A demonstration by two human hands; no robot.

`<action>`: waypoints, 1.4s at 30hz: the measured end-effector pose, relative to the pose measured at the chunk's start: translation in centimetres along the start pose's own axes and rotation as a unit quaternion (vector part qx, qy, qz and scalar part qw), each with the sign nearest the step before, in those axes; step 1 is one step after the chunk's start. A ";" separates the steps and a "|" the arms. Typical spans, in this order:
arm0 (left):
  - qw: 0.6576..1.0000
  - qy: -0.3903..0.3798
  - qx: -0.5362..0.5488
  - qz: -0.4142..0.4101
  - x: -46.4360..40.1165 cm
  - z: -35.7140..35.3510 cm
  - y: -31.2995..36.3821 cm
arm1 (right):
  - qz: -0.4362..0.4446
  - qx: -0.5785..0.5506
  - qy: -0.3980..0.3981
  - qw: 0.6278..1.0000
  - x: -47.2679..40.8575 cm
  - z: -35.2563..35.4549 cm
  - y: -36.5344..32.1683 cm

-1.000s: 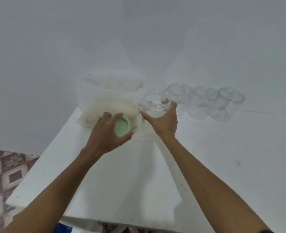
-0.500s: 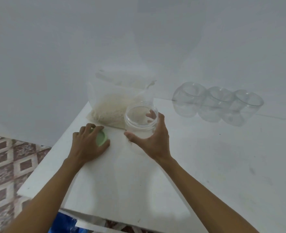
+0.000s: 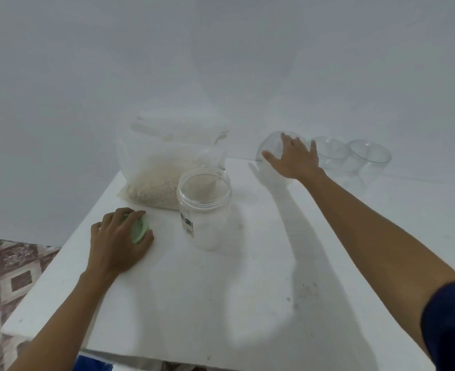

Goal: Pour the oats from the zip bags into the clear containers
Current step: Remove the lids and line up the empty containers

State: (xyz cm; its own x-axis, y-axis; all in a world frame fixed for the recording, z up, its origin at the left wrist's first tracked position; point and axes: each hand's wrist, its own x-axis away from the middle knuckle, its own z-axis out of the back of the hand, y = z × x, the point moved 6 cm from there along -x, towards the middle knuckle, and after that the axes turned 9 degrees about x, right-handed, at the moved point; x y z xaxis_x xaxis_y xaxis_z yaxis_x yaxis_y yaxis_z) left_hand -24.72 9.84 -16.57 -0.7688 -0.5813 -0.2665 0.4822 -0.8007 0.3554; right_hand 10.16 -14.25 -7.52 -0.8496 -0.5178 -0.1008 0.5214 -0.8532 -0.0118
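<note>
- Left hand (image 3: 116, 238) is lying on the white table (image 3: 194, 303) left of the open clear plastic jar (image 3: 204, 207), fingers curled over and gripping a pale green round lid (image 3: 139, 231); lid is sitting against the tabletop under the fingers.
- Right hand (image 3: 295, 159) is reaching out right of and beyond the open clear plastic jar, fingers spread and straight, holding nothing; palm is facing a round clear container (image 3: 270, 145) at the back edge of the table. Cannot tell if the fingers are touching it.
- Open clear plastic jar is standing upright, mouth uncovered, small dark-and-white label (image 3: 186, 225) on its side; no oats visible inside.
- Large clear zip bag of pale oats (image 3: 164, 170) is slumping just behind the jar, against the white wall (image 3: 221, 62), oats settled at the bottom.
- Two more clear containers (image 3: 354, 156) are standing in a row right of the one by the right hand, side by side, well apart from the jar.
- Dark blue sleeve (image 3: 451, 317) is showing on the right arm at the frame edge.
- Brown-and-white patterned floor tiles (image 3: 4, 277) are showing left of the table.
</note>
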 end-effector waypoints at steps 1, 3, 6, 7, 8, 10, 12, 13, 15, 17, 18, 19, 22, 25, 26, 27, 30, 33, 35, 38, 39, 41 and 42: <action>1.000 -0.002 -0.002 0.002 0.0 0.0 0.0 | 0.004 0.024 -0.004 1.000 0.1 -0.5 0.1; 1.000 -0.009 -0.008 0.004 0.0 0.0 0.1 | 0.009 0.043 0.048 0.998 0.9 -0.8 -0.1; 1.000 -0.016 -0.010 0.005 0.1 0.1 0.1 | 0.020 0.036 0.125 0.991 2.9 -0.7 -0.9; 1.000 -0.016 -0.008 0.005 0.1 0.1 0.2 | 0.025 0.029 0.145 0.989 3.7 -0.7 -1.1; 1.000 -0.014 -0.006 0.004 0.1 0.2 0.3 | 0.030 0.020 0.171 0.985 4.5 -0.6 -1.4; 1.000 0.002 -0.003 -0.014 0.2 0.6 0.8 | 0.040 0.010 0.228 0.973 6.6 -0.3 -1.9; 0.997 0.047 0.023 -0.061 0.6 1.5 1.4 | 0.051 0.004 0.274 0.960 8.8 -0.2 -2.3; 0.992 0.075 0.050 -0.085 0.9 2.0 1.8 | 0.056 -0.002 0.290 0.955 10.1 -0.2 -2.4; 0.979 0.123 0.109 -0.117 1.7 2.9 2.7 | 0.065 -0.023 0.316 0.946 12.5 -0.4 -2.6; 0.967 0.157 0.151 -0.133 2.3 3.6 4.0 | 0.078 -0.056 0.343 0.935 14.8 -0.7 -2.8; 0.960 0.172 0.169 -0.141 2.4 4.0 5.0 | 0.089 -0.072 0.355 0.928 16.0 -0.7 -2.9; 0.952 0.189 0.185 -0.152 2.6 4.5 6.0 | 0.104 -0.087 0.368 0.920 17.1 -0.6 -3.1; 0.921 0.244 0.221 -0.207 2.9 6.7 9.7 | 0.164 -0.159 0.404 0.886 20.0 0.1 -2.9; 0.896 0.275 0.209 -0.280 4.0 8.3 13.8 | 0.189 -0.311 0.353 0.862 21.4 -0.4 -2.3; 0.887 0.278 0.202 -0.309 4.6 8.6 15.4 | 0.170 -0.370 0.307 0.860 21.6 -1.1 -2.0; 0.876 0.275 0.199 -0.342 5.4 8.8 17.0 | 0.135 -0.423 0.251 0.860 21.6 -2.0 -1.9; 0.848 0.213 0.185 -0.448 7.8 8.2 21.8 | 0.055 -0.532 0.116 0.837 21.9 -4.3 -2.1; 0.848 0.091 0.158 -0.497 8.0 6.0 25.3 | 0.044 -0.549 0.083 0.830 22.9 -5.5 -1.9; 0.871 0.004 0.134 -0.472 7.0 4.2 26.2 | 0.038 -0.551 0.052 0.832 23.8 -6.1 -1.8; 0.902 -0.132 0.133 -0.388 5.6 1.9 26.0 | 0.050 -0.533 0.028 0.844 24.4 -6.5 -1.2; 0.906 -0.166 0.139 -0.364 5.4 1.3 25.9 | 0.049 -0.529 0.024 0.847 24.4 -6.4 -1.2; 0.911 -0.177 0.143 -0.343 5.4 0.7 25.8 | 0.034 -0.523 0.031 0.851 24.6 -6.0 -1.4; 0.919 -0.165 0.139 -0.330 5.4 0.6 25.9 | 0.025 -0.525 0.041 0.850 24.6 -5.7 -1.6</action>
State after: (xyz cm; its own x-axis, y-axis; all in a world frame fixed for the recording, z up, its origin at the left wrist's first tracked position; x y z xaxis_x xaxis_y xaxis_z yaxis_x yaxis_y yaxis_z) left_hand -16.65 -13.95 -8.32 -0.9631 0.1300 -0.2356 -0.2253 -0.8684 0.4418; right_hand -11.13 -25.32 -15.66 -0.8378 -0.5097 -0.1955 0.3772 -0.2815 -0.8823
